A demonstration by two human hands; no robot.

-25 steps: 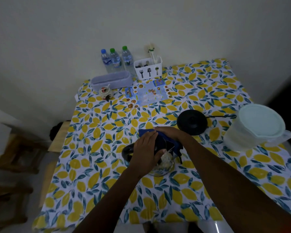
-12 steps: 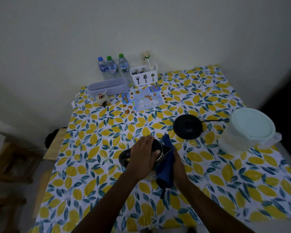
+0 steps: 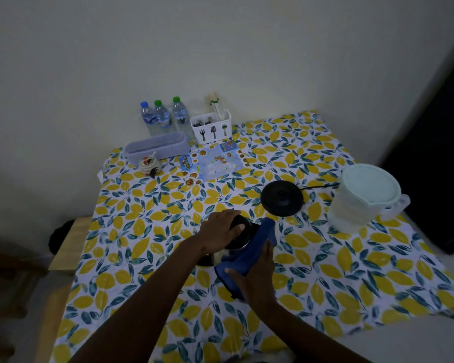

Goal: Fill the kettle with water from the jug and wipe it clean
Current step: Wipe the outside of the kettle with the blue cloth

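Two hands wipe a glass kettle (image 3: 233, 247) standing on a lemon-print tablecloth (image 3: 147, 247).

The right hand (image 3: 256, 276) grips a blue cloth (image 3: 249, 254) against the kettle's near-right side; the left hand (image 3: 220, 233) presses down on its black lid (image 3: 240, 229). The kettle stands upright, long axis vertical; its spout direction is hidden. A hard sideways wipe could tip it. Beyond the kettle sits its black base (image 3: 282, 197); to the kettle's far right, the lidded jug (image 3: 362, 197).
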